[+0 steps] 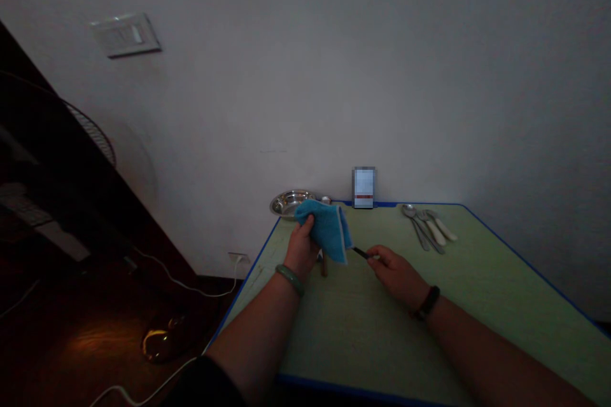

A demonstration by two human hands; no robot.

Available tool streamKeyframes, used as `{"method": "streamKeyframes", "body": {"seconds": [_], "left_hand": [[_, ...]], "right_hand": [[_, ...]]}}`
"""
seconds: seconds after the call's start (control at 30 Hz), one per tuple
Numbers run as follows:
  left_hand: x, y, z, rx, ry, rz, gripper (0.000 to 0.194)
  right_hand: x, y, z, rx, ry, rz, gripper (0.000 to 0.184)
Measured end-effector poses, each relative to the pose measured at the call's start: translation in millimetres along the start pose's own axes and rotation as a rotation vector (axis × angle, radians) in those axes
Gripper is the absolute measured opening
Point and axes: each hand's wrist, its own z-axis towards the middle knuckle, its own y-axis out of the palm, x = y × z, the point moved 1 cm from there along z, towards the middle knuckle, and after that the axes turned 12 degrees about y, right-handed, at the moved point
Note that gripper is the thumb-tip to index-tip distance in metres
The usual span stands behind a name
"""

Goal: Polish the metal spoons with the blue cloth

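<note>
My left hand (pixel 303 243) is closed on a blue cloth (pixel 324 226) with a pale edge, raised above the table. In my right hand (pixel 394 272) I pinch the thin dark handle (pixel 361 253) of a utensil. Its far end goes into the cloth's fold, so its kind is hidden. Below the cloth, a utensil with a brown handle (pixel 324 266) lies on the table, partly covered from view. Behind the cloth stands a shiny metal bowl (pixel 277 205), next to a small metal object (pixel 326 200) I cannot make out.
Several spoons and forks (pixel 426 229), some with white handles, lie at the table's back right. A phone (pixel 364 188) leans against the wall behind the green table (pixel 382 343) with its blue edge. To the left are a fan (pixel 93 130) and a white cable (pixel 210 294).
</note>
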Motion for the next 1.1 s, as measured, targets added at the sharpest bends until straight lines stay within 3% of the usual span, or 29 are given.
{"method": "streamKeyframes", "body": {"seconds": [0.17, 0.73, 1.1], "left_hand": [[4.2, 4.7, -2.9, 0.034, -0.086, -0.055, 0.027], [4.3, 4.6, -3.1, 0.181, -0.146, 0.012, 0.015], [3.7, 2.5, -2.9, 0.064, -0.042, 0.108, 0.023]], "right_hand": [[-0.3, -1.9, -0.3, 0.019, -0.003, 0.046, 0.027], [0.6, -2.6, 1.2, 0.077, -0.020, 0.085, 0.027], [3.2, -1.7, 1.8, 0.055, -0.005, 0.093, 0.028]]}}
